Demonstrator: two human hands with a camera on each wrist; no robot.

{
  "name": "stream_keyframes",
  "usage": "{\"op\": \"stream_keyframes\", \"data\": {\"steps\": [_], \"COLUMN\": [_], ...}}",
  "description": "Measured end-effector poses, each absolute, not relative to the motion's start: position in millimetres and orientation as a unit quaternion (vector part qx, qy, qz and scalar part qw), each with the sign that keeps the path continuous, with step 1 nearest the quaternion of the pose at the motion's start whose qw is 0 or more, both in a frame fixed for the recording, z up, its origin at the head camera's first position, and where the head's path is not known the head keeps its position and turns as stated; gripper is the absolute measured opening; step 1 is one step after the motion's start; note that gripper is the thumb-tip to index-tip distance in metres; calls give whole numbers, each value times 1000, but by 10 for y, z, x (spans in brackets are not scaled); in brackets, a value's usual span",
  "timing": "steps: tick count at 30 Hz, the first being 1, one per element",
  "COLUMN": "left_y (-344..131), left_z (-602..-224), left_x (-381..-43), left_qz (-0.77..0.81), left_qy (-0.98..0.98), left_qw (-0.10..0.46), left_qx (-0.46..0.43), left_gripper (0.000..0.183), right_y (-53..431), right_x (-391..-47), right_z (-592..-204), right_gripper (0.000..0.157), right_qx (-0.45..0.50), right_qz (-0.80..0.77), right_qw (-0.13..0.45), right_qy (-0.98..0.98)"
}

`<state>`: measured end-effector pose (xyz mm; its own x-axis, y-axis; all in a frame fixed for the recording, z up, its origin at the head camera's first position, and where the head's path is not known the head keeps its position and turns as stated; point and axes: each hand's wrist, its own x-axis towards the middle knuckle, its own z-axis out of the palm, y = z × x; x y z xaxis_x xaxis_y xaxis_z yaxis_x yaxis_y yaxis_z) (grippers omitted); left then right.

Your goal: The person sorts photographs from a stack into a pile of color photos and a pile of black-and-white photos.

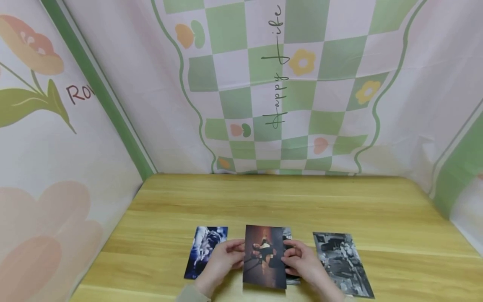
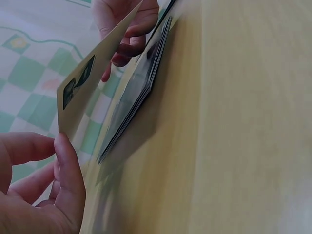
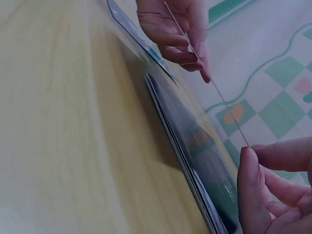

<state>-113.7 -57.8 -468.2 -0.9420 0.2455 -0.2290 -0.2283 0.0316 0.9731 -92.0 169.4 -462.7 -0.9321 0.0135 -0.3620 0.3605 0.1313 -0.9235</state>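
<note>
A dark photo card [image 1: 264, 256] showing people in warm light is held up off the table. My left hand [image 1: 225, 261] pinches its left edge, and my right hand [image 1: 304, 261] pinches its right edge between thumb and fingers. The pale back of the card [image 2: 90, 92] with a small dark print on it faces the left wrist view. Beneath it lies a stack of glossy cards [image 3: 183, 151], mostly covered by the held card in the head view. The right wrist view catches the held card nearly edge-on.
On the wooden table [image 1: 271, 201], a blue-toned photo card [image 1: 205, 247] lies left of the stack, partly behind my left hand. A black-and-white photo card [image 1: 343, 262] lies to the right, beside my right wrist. A green-and-white checked cloth [image 1: 264, 96] hangs behind the table.
</note>
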Motion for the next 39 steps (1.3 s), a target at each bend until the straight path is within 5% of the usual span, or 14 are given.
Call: {"op": "stream_keyframes", "data": {"steps": [39], "left_y": [-1621], "left_z": [-4702], "left_x": [-1229], "left_qz": [586], "left_qy": [804], "left_qw": [96], "left_qx": [-10], "left_gripper": [42], "right_y": [567], "right_x": [-1092], "right_z": [-4700], "right_gripper": [47], "right_qx": [12], "right_qz": [-700], "right_qw": [89], "right_qy": [709]}}
